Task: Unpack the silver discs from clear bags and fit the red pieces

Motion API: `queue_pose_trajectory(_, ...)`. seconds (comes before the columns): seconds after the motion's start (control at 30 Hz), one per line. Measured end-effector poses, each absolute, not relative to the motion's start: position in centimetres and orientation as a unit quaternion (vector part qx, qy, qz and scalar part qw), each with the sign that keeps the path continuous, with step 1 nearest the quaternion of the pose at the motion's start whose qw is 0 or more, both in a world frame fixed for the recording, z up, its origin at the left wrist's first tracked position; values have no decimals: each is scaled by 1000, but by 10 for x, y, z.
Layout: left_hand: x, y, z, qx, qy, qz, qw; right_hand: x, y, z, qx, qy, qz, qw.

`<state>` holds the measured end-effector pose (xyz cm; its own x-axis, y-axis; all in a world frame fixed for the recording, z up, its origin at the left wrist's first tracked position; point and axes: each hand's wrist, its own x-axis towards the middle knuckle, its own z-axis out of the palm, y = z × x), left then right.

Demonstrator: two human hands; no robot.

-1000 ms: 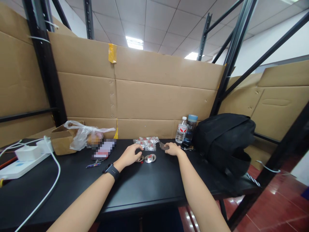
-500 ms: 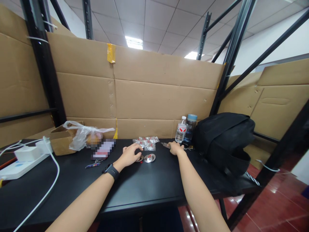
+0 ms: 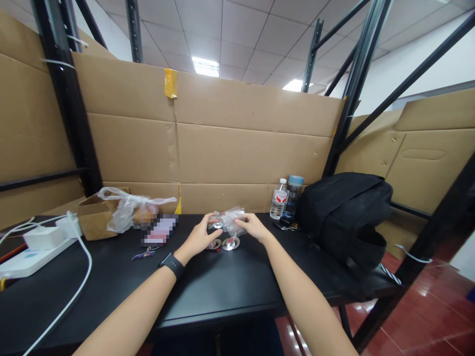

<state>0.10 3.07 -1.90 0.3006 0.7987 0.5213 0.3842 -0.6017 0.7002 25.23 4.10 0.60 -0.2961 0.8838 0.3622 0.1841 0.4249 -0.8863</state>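
My left hand [image 3: 199, 233], with a black watch on its wrist, curves its thumb and fingers around a round shiny metal piece [image 3: 216, 224] at the left end of a pile of clear plastic packets. At the other end, my right hand [image 3: 253, 226] pinches a crinkled clear plastic packet [image 3: 233, 221]; its contents are hard to make out. Closer to me on the black table, a shiny round metal dish-like piece [image 3: 230, 243] with a bit of red lies bare. Beside it, under the left hand, sits a second round metal piece [image 3: 214, 244], partly covered.
Behind the hands stands a cardboard wall [image 3: 222, 158]. To the right are a water bottle [image 3: 278, 200], a blue-lidded bottle [image 3: 293, 198] and a black backpack [image 3: 341, 217]. On the left lie a blurred-out flat item [image 3: 160, 231], a cardboard box [image 3: 94, 217] and a power strip [image 3: 37, 252].
My right hand has come left from near the bottles onto the plastic packets and now pinches one. My left hand has moved slightly forward and grasps a shiny piece there.
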Motion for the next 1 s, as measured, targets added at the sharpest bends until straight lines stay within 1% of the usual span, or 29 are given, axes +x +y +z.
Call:
queue_pose_trajectory(0.07, 3, 33, -21, 748, 360, 478, 285, 237, 34, 7, -348, -699, 434, 449)
queue_pose_trajectory(0.13, 5, 33, -20, 727, 348, 492, 331, 226, 27, 8, -329, -697, 461, 439)
queue_pose_trajectory(0.23, 7, 32, -17, 707, 331, 509, 363, 219, 22, 10, -319, -717, 450, 426)
queue_pose_trajectory(0.33, 6, 30, -13, 694, 336, 527, 357, 218, 22, 10, -317, -731, 430, 425)
queue_pose_trajectory(0.5, 6, 29, -11, 695, 360, 529, 327, 222, 27, 7, -343, -689, 427, 475)
queue_pose_trajectory(0.63, 6, 27, -10, 699, 361, 536, 306, 224, 32, 4, -333, -707, 406, 474)
queue_pose_trajectory(0.83, 4, 24, -5, 691, 366, 538, 315, 218, 30, 6, -343, -737, 322, 486)
queue_pose_trajectory(1.0, -4, 26, 4, 738, 331, 499, 313, 214, 24, 12, -337, -788, 223, 464)
